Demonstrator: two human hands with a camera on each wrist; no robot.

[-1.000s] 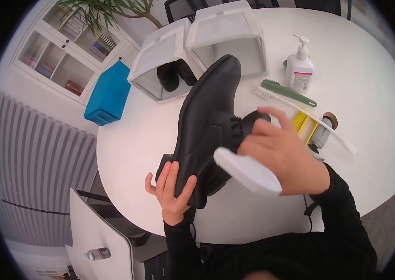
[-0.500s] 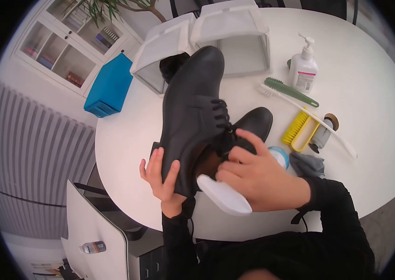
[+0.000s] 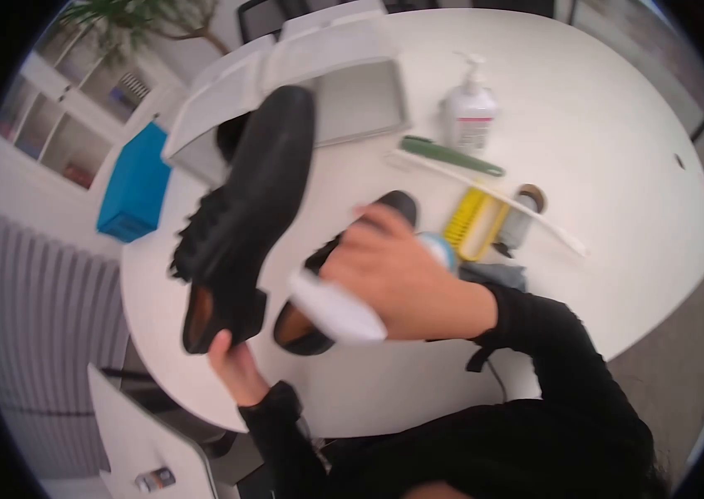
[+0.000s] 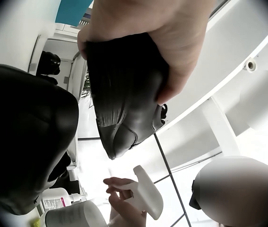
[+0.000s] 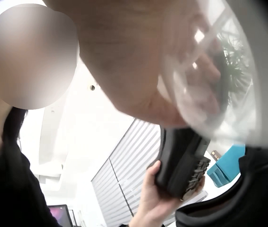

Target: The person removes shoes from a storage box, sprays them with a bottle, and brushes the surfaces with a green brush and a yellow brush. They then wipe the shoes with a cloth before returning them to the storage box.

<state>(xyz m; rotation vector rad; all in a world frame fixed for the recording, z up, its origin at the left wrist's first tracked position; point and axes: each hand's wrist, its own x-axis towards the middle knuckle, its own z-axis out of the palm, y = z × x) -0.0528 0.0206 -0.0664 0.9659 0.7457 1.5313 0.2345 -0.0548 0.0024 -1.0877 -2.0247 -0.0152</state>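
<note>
My left hand point(image 3: 236, 366) grips a black lace-up dress shoe point(image 3: 265, 175) at its heel and holds it up, toe toward the far side, laces to the left. Its brown lining shows at the opening. My right hand point(image 3: 402, 274) is curled round a spray bottle point(image 3: 335, 308), whose white head stands out at the lower left; in the right wrist view its clear body point(image 5: 204, 80) fills the upper right. Behind that hand the second black shoe point(image 3: 294, 328) rests on the table, partly hidden. A blue-and-white rounded surface point(image 3: 439, 249) shows beyond the fingers.
Right of the hands lie a yellow brush point(image 3: 464, 220), a green brush point(image 3: 452, 155), a long white brush point(image 3: 535, 216), a grey tube point(image 3: 521, 220) and a grey cloth point(image 3: 493, 276). A pump bottle point(image 3: 470, 116), grey-white boxes point(image 3: 331, 58) and a blue case point(image 3: 136, 183) stand farther back.
The held shoe has turned over in my left hand, its laces swinging from the right side to the left. My right hand keeps hold of the spray bottle. The head view has shifted.
</note>
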